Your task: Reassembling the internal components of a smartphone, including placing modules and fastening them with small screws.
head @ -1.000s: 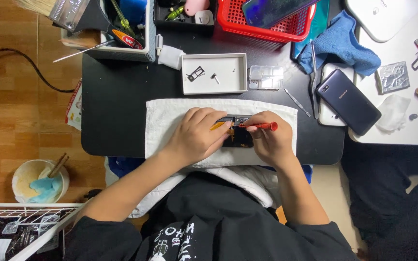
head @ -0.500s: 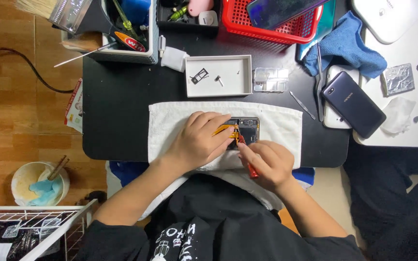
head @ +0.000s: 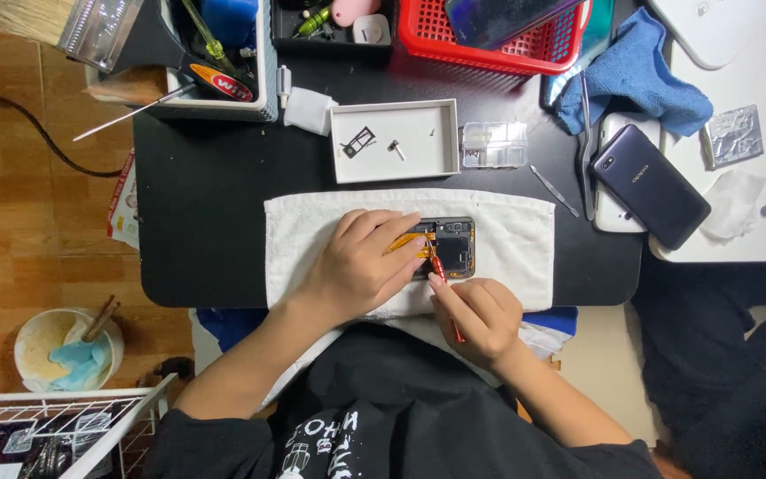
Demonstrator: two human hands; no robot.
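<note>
My left hand [head: 361, 266] lies flat, palm down, fingers spread forward. My right hand [head: 479, 318] is curled in a pinch, forearm angled back.

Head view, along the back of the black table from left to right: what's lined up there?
Paintbrush → grey tool bin → white tray → clear plastic case → blue cloth → dark phone → foil packet.
</note>
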